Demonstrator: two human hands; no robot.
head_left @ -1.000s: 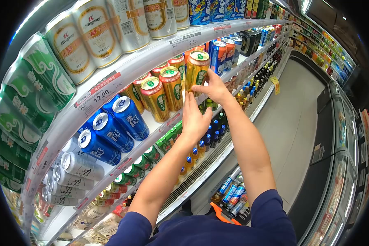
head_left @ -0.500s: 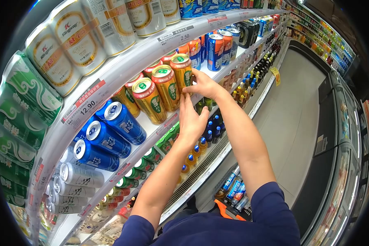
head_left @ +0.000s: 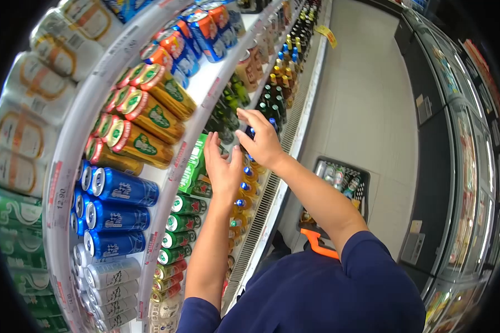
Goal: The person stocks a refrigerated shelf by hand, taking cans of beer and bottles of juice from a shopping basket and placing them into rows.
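My left hand is open and holds nothing, its fingers stretched upward in front of a green carton. Just to its right, my right hand is open too, fingers and thumb apart, over the dark green bottles. Both hands are apart from the gold cans, which stand in rows on the shelf to the left. Closer to me on that shelf are blue cans and silver cans. Green cans stand on a lower shelf below my left hand.
A black basket with an orange handle is on the floor to my right, with cans and bottles in it. Bottles with blue caps line the lowest shelf. Glass-topped freezers run along the aisle's right side.
Both hands have come away from the gold cans and moved outward and down from the shelf. The view has turned right, bringing more of the floor basket into sight.
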